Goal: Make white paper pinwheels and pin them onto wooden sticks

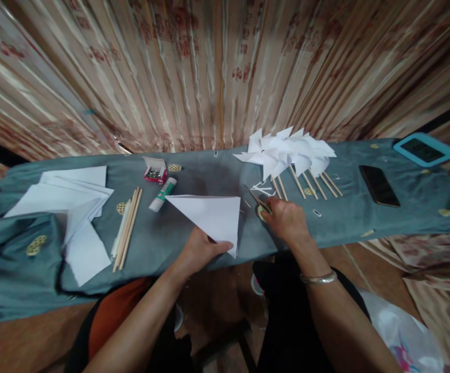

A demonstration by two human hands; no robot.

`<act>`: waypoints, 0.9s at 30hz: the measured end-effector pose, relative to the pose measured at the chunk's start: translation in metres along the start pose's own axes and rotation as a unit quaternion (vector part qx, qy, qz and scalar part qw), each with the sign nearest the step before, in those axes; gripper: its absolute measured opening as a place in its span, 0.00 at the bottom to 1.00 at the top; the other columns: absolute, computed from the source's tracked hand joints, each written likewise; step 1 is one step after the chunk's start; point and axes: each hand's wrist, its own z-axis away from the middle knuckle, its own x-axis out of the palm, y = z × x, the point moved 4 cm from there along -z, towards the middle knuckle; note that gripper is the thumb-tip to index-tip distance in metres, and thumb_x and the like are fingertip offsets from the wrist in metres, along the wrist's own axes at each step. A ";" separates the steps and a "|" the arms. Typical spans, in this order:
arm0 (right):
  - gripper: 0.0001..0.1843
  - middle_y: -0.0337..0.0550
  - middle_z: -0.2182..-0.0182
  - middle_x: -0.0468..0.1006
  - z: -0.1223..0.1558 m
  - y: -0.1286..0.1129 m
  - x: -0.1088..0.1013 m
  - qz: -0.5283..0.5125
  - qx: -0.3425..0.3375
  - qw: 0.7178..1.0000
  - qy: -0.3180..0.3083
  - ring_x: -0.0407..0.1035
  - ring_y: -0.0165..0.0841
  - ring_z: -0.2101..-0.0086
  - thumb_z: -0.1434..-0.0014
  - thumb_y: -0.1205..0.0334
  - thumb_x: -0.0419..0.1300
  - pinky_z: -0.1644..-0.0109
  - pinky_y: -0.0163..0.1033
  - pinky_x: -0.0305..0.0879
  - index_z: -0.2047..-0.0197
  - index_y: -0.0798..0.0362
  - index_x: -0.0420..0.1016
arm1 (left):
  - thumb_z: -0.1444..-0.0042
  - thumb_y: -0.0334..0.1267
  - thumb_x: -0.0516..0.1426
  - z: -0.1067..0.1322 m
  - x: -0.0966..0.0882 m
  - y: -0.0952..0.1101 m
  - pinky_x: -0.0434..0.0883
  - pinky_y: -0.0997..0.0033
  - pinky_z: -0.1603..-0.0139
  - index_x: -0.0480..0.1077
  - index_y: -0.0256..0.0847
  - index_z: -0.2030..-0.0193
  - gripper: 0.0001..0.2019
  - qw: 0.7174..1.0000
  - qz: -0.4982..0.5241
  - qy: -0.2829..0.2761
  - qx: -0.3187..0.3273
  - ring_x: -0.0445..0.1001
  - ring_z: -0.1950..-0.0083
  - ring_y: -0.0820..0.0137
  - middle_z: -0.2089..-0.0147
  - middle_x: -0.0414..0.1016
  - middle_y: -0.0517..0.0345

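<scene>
My left hand (204,248) pinches a white sheet of paper (213,212) folded into a triangle, thumb on top near its lower corner. To the right, my right hand (287,217) grips a pair of scissors (259,201) whose blades point up and left, apart from the paper. Thin white paper strips (263,188) lie just beyond the scissors. A glue stick (163,194) with a green label rests left of the folded paper. Behind it stands a small open red box (155,170) of metal pins.
White paper pinwheels (283,150) on wooden sticks lie at the back right. Loose wooden sticks (128,228) and a pile of white paper (65,194) are at left. A phone (379,185) and a blue-framed clock (424,149) sit far right on the grey cloth (349,217).
</scene>
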 end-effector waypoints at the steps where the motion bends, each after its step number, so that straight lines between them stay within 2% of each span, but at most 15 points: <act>1: 0.12 0.54 0.64 0.83 -0.001 0.000 0.000 -0.003 -0.003 1.000 -0.003 0.78 0.43 0.62 0.38 0.57 0.56 0.63 0.39 0.65 0.57 0.54 0.76 | 0.65 0.35 0.66 0.002 -0.001 0.000 0.72 0.66 0.59 0.71 0.36 0.63 0.18 1.000 0.004 -0.002 -0.004 0.75 0.63 0.65 0.66 0.77 0.58; 9: 0.13 0.49 0.66 0.83 -0.001 0.005 -0.003 -0.048 -0.022 0.998 -0.031 0.77 0.43 0.64 0.44 0.57 0.62 0.62 0.40 0.66 0.57 0.52 0.78 | 0.65 0.33 0.69 0.015 -0.009 -0.005 0.72 0.65 0.57 0.72 0.38 0.64 0.18 0.998 0.056 -0.024 -0.001 0.75 0.61 0.64 0.64 0.78 0.56; 12: 0.13 0.50 0.65 0.82 0.002 0.006 -0.009 -0.071 -0.036 0.997 -0.008 0.77 0.43 0.62 0.43 0.61 0.61 0.59 0.42 0.66 0.55 0.54 0.78 | 0.64 0.32 0.68 0.019 -0.008 -0.006 0.73 0.64 0.57 0.73 0.38 0.65 0.17 0.997 0.068 -0.041 -0.010 0.76 0.62 0.63 0.65 0.79 0.56; 14: 0.14 0.52 0.63 0.82 0.005 0.002 -0.014 -0.145 -0.039 0.988 0.028 0.76 0.42 0.62 0.39 0.60 0.56 0.57 0.43 0.66 0.54 0.56 0.77 | 0.64 0.31 0.68 0.021 -0.006 -0.007 0.73 0.64 0.57 0.73 0.38 0.64 0.17 0.996 0.075 -0.055 -0.014 0.76 0.61 0.63 0.64 0.79 0.55; 15: 0.16 0.52 0.62 0.82 0.006 -0.003 -0.017 -0.224 -0.045 0.973 0.043 0.76 0.40 0.62 0.37 0.58 0.54 0.57 0.42 0.67 0.53 0.56 0.77 | 0.64 0.31 0.68 0.022 -0.005 -0.008 0.73 0.64 0.56 0.74 0.38 0.63 0.17 0.995 0.077 -0.062 -0.014 0.76 0.61 0.63 0.63 0.79 0.55; 16: 0.18 0.51 0.61 0.82 0.008 -0.010 -0.019 -0.335 -0.066 0.939 0.046 0.76 0.39 0.61 0.37 0.53 0.54 0.57 0.41 0.67 0.52 0.56 0.77 | 0.64 0.30 0.68 0.023 -0.003 -0.008 0.73 0.63 0.56 0.74 0.38 0.62 0.18 0.995 0.076 -0.065 -0.012 0.76 0.60 0.62 0.62 0.80 0.55; 17: 0.21 0.50 0.60 0.82 0.009 -0.020 -0.019 -0.449 -0.093 0.889 0.023 0.76 0.38 0.61 0.39 0.50 0.56 0.58 0.40 0.68 0.52 0.56 0.77 | 0.64 0.30 0.67 0.024 -0.002 -0.009 0.73 0.63 0.55 0.74 0.39 0.60 0.20 0.995 0.073 -0.066 -0.009 0.77 0.60 0.62 0.61 0.80 0.54; 19: 0.23 0.47 0.60 0.82 0.011 -0.042 -0.015 -0.599 -0.133 0.786 -0.072 0.75 0.36 0.61 0.45 0.45 0.61 0.58 0.39 0.69 0.53 0.54 0.78 | 0.64 0.29 0.67 0.026 -0.001 -0.010 0.73 0.63 0.55 0.73 0.39 0.56 0.24 0.996 0.067 -0.063 -0.002 0.77 0.59 0.61 0.59 0.80 0.54; 21: 0.21 0.44 0.64 0.82 0.013 -0.059 -0.012 -0.657 -0.147 0.726 -0.141 0.74 0.33 0.65 0.53 0.47 0.68 0.61 0.37 0.69 0.60 0.54 0.80 | 0.65 0.28 0.68 0.028 -0.001 -0.010 0.73 0.63 0.56 0.73 0.40 0.54 0.26 0.996 0.066 -0.060 -0.002 0.77 0.59 0.61 0.59 0.80 0.55; 23: 0.18 0.40 0.70 0.81 0.014 -0.068 -0.010 -0.680 -0.142 0.697 -0.177 0.72 0.30 0.71 0.56 0.49 0.70 0.65 0.35 0.67 0.67 0.54 0.80 | 0.65 0.29 0.68 0.029 -0.001 -0.009 0.73 0.64 0.59 0.75 0.39 0.58 0.22 0.994 0.073 -0.077 -0.016 0.77 0.63 0.62 0.62 0.81 0.55; 25: 0.15 0.37 0.75 0.79 0.014 -0.072 -0.010 -0.691 -0.132 0.684 -0.191 0.69 0.27 0.74 0.55 0.50 0.70 0.69 0.33 0.64 0.71 0.54 0.80 | 0.63 0.33 0.69 0.029 -0.005 -0.005 0.73 0.65 0.60 0.77 0.37 0.64 0.16 0.991 0.099 -0.088 -0.036 0.77 0.65 0.63 0.65 0.81 0.53; 26: 0.15 0.36 0.76 0.78 0.014 -0.074 -0.010 -0.694 -0.128 0.681 -0.196 0.67 0.27 0.75 0.56 0.50 0.71 0.70 0.33 0.63 0.72 0.54 0.80 | 0.62 0.36 0.70 0.028 -0.009 -0.002 0.73 0.65 0.60 0.77 0.36 0.67 0.14 0.988 0.122 -0.081 -0.043 0.77 0.66 0.64 0.66 0.81 0.53; 27: 0.16 0.36 0.77 0.77 0.014 -0.075 -0.010 -0.694 -0.126 0.681 -0.200 0.67 0.27 0.76 0.56 0.50 0.71 0.71 0.32 0.62 0.73 0.54 0.79 | 0.62 0.39 0.70 0.026 -0.015 0.001 0.73 0.65 0.61 0.78 0.36 0.67 0.14 0.986 0.153 -0.045 -0.040 0.77 0.67 0.64 0.66 0.81 0.53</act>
